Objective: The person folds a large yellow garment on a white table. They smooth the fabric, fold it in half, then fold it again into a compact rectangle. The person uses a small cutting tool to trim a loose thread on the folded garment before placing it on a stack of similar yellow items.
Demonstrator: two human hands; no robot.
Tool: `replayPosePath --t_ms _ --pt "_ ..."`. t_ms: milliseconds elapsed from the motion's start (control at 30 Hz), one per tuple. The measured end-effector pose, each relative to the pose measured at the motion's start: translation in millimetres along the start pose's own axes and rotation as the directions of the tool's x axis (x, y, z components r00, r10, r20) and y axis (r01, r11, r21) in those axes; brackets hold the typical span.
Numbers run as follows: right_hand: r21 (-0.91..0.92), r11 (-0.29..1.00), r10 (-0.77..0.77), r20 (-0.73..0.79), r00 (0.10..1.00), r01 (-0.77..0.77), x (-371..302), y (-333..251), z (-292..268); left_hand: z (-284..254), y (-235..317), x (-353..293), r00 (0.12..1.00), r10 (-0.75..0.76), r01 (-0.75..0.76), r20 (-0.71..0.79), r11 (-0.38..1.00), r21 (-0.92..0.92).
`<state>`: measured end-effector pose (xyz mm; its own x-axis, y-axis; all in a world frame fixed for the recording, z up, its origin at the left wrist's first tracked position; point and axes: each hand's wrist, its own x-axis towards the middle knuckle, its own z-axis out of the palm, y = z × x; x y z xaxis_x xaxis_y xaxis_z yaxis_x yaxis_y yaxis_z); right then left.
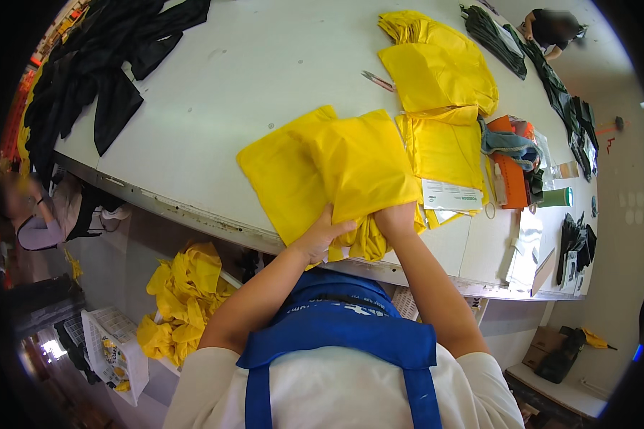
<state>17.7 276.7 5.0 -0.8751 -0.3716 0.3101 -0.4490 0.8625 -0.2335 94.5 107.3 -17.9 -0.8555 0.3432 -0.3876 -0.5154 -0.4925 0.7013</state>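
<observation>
A folded yellow cloth [361,161], smooth and slightly shiny, lies at the table's near edge, its lower part bunched toward me. My left hand [320,237] grips the bunched lower edge, thumb pointing right across the folds. My right hand [396,219] reaches under the right side of the flap and holds the same cloth; its fingers are mostly hidden by the fabric. Just right of it, a stack of folded yellow pieces [444,154] carries a white printed card [451,194]. Small scissors [379,81] lie beyond the cloth.
Black garments [93,79] cover the far left table. At right stand an orange box [509,179] with a blue cloth and a green cup [557,198]. Dark folded pieces [494,41] line the far right edge. Yellow fabric [186,300] is heaped below. Two other people are nearby.
</observation>
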Motion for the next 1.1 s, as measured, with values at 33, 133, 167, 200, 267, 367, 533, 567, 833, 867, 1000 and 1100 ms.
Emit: replayPosePath --t_ms 33,133,167,200,267,367,533,567,833,867,1000,1100 --pt "0.037 0.997 0.072 0.045 0.996 -0.073 4 8 4 1 1 1 1.000 -0.005 0.005 0.013 1.000 -0.013" --pt "0.014 0.986 0.163 0.118 0.979 -0.166 20 21 18 1 3 8 0.999 -0.009 0.011 0.041 0.999 -0.036" --pt "-0.002 0.987 0.158 0.094 0.983 -0.159 21 18 22 -2 -1 13 0.999 -0.006 0.007 0.044 0.999 -0.032" --pt "-0.015 0.989 0.148 0.068 0.987 -0.147 27 11 23 -5 -1 18 0.999 0.003 -0.002 0.043 1.000 -0.028" --pt "0.016 0.997 -0.073 0.029 0.997 0.073 25 -2 15 -11 0 14 0.998 0.050 -0.047 0.050 0.997 -0.053" --pt "0.139 0.970 -0.220 0.157 0.963 0.199 22 -26 -17 -21 -5 0 1.000 -0.011 0.012 0.009 1.000 -0.020" --pt "0.476 0.852 -0.149 0.622 0.768 -0.220 55 -17 -47 -15 13 -11 0.994 -0.083 0.077 -0.067 0.994 -0.080" --pt "0.464 0.833 -0.145 0.709 0.690 -0.302 63 -18 -54 -16 8 -7 0.995 -0.069 0.064 -0.076 0.996 -0.064" --pt "0.488 0.622 0.155 0.690 0.707 -0.612 26 22 -22 -12 17 -6 0.995 -0.033 0.028 -0.091 0.998 -0.052" --pt "0.528 0.615 0.145 0.654 0.742 -0.585 17 22 -22 -13 16 -5 0.995 -0.035 0.031 -0.098 0.999 -0.039" --pt "0.522 0.440 0.426 0.595 0.682 -0.731 19 6 -21 -14 23 -10 0.993 -0.070 0.074 -0.089 0.996 0.040" --pt "0.417 0.858 0.137 0.375 0.917 -0.299 7 32 3 -22 13 -11 0.994 -0.066 0.065 -0.092 0.998 -0.022"
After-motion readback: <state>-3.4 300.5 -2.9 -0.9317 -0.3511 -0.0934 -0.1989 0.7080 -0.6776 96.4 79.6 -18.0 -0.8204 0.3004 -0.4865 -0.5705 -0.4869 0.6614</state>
